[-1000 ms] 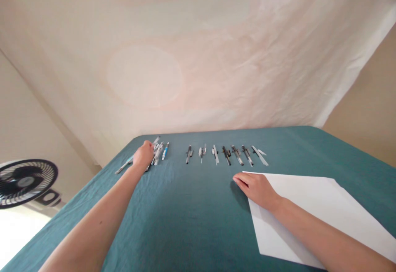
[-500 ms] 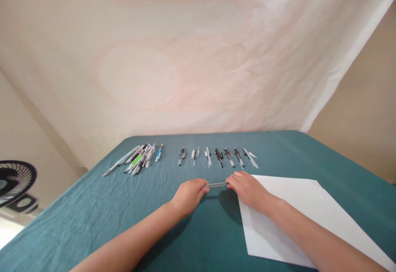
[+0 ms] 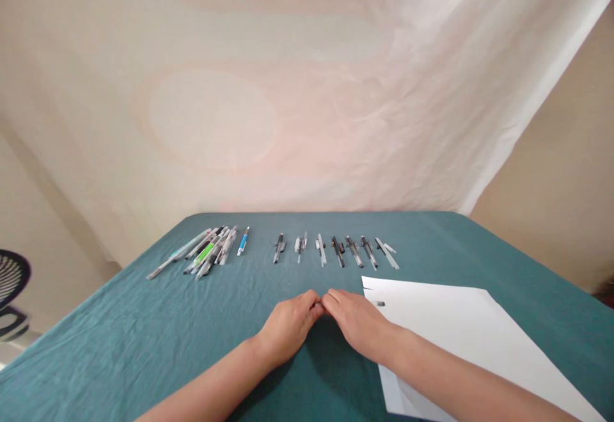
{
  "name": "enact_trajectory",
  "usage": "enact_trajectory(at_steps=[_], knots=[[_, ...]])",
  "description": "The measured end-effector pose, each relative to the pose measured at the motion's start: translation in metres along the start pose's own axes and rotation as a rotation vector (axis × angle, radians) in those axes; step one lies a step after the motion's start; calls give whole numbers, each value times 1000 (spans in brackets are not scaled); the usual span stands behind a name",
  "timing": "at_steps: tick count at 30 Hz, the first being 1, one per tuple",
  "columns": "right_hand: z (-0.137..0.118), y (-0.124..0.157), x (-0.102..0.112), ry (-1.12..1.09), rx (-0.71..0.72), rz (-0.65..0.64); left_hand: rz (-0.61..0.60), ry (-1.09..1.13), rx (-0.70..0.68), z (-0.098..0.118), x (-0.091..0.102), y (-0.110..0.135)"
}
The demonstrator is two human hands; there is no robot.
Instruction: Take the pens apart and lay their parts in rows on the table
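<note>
My left hand (image 3: 290, 325) and my right hand (image 3: 357, 321) meet fingertip to fingertip over the teal tablecloth (image 3: 144, 345) at the middle of the table. Both are closed in a pinch on a thin clear pen (image 3: 317, 307), of which only a pale sliver shows between the fingers. My right hand lies beside the left corner of a white sheet of paper (image 3: 455, 339). A small dark piece (image 3: 380, 304) lies on the paper near that corner.
A bundle of several pens (image 3: 208, 256) lies at the far left, with a blue-banded pen (image 3: 243, 241) beside it. A row of several pens and pen parts (image 3: 336, 250) runs along the far middle. A fan (image 3: 9, 281) stands off the table's left side. A cloth backdrop (image 3: 307, 89) hangs behind.
My left hand left the pen bundle at the far left and came to the middle with a clear pen. Both hands held it stretched between them, then closed together over it.
</note>
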State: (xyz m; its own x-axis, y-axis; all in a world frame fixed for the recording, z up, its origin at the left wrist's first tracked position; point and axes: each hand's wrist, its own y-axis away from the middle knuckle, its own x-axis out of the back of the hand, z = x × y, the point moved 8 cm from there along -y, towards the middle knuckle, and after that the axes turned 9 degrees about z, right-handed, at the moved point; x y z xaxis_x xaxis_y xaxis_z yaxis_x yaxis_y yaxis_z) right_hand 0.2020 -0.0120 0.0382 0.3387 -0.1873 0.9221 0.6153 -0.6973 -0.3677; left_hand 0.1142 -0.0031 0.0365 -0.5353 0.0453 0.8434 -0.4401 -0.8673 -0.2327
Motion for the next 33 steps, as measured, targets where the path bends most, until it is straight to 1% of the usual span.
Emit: enact_trajectory(at_steps=[5, 10, 16, 19, 22, 26, 28, 29, 31, 32, 33], knots=[[1, 0, -9, -88, -77, 12, 6, -61, -38, -5, -2, 1], [4, 6, -18, -80, -67, 21, 26, -83, -43, -7, -6, 1], [7, 4, -13, -59, -97, 28, 44, -77, -17, -10, -9, 2], [9, 3, -12, -73, -119, 8, 47, -79, 15, -12, -7, 2], [18, 4, -9, -113, -202, 13, 53, -110, 55, -19, -1, 0], [36, 5, 5, -288, -307, 136, 54, -170, 78, -35, 11, -3], [42, 4, 14, -413, -323, 197, 91, -125, 65, -38, 18, -4], [44, 3, 16, -483, -335, 202, 127, -77, 59, -37, 22, -5], [44, 2, 14, -656, -375, 142, 198, 65, 69, -34, 29, -6], [42, 3, 9, -762, -407, 81, 213, 159, 88, -32, 30, -6], [38, 4, 2, -881, -445, 12, 203, 268, 118, -31, 28, -7]])
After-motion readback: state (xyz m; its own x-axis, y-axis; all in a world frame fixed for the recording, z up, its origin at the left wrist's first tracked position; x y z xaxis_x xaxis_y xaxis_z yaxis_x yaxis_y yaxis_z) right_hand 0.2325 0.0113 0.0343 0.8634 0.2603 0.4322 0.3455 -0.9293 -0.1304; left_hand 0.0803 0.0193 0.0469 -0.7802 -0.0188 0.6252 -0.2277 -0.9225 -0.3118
